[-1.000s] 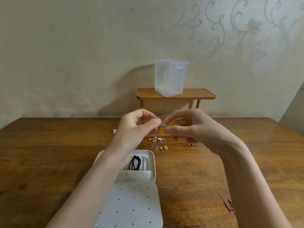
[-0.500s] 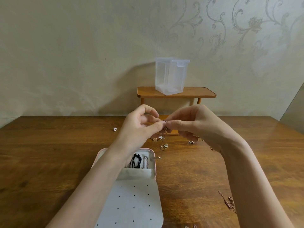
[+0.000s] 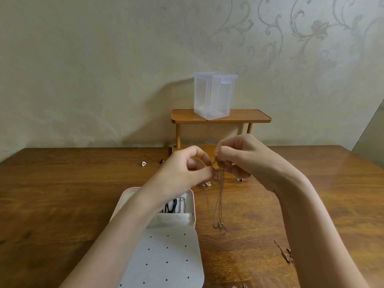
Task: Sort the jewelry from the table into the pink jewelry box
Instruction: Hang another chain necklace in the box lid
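The pink jewelry box (image 3: 194, 206) lies open on the wooden table, its dotted white lid (image 3: 166, 258) folded toward me; black cords and a silver chain lie inside. Above the table, just right of the box, my left hand (image 3: 182, 173) and my right hand (image 3: 249, 159) meet and both pinch the top of a thin chain necklace (image 3: 219, 202). It hangs in loops, with its pendant end close to the tabletop. Small earrings (image 3: 207, 185) lie below my hands.
A clear plastic container (image 3: 214, 94) stands on a small orange shelf (image 3: 259, 118) against the wall. Loose pieces lie on the table: a stud (image 3: 240, 179), a small charm (image 3: 143, 163), another (image 3: 162, 161), and a rose-coloured chain (image 3: 284, 253) by my right forearm.
My hands held a small piece between their fingertips; now a long chain hangs from them in loops toward the table. Both hands have stayed together above the earrings.
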A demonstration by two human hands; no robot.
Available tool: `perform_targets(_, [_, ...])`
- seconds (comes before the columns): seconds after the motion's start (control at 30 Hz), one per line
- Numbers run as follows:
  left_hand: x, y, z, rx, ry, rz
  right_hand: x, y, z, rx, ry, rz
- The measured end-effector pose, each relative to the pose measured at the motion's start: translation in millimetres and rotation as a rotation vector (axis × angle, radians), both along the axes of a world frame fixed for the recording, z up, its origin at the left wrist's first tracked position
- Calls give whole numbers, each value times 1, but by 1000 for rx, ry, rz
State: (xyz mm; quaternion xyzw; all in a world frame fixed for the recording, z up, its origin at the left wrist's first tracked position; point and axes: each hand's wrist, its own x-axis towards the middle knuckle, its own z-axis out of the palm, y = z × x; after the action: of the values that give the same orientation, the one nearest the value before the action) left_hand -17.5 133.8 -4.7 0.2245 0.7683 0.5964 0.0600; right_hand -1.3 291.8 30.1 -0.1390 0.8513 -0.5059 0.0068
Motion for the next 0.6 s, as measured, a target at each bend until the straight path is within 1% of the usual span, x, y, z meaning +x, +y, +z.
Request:
perform_targets(0.03, [-1, 1, -2, -84, 79, 34, 0, 0, -1, 5, -7, -1])
perform_targets(0.07, [-1, 2, -4, -124, 128, 61, 0, -1, -2, 3, -18, 3])
perform_targets(0.13, [-3, 2, -5, -87, 138, 118, -2, 0, -4, -18, -43, 20])
perform_targets(0.2, [-4, -1, -1, 112, 2, 130, -2, 3, -4, -44, -51, 69])
perform_targets(0.27, [-4, -3, 5, 376, -194, 32, -1, 6, -3, -50, -42, 137])
perform_targets(0.3, [-4, -4, 7, 463, -255, -13, -1, 6, -3, -52, -38, 162])
perform_targets(0.33, [-3, -4, 9, 497, -278, -32, -2, 7, -3, -57, -36, 171])
perform_targets(0.43, [-1, -2, 9, 460, -206, -4, -4, 7, -5, -75, -25, 147])
perform_targets(0.5, [1, 0, 8, 412, -108, 43, -4, 6, -5, -110, -46, 159])
perform_targets(0.6, [3, 1, 9, 290, 64, 128, -2, 5, -4, -164, -77, 172])
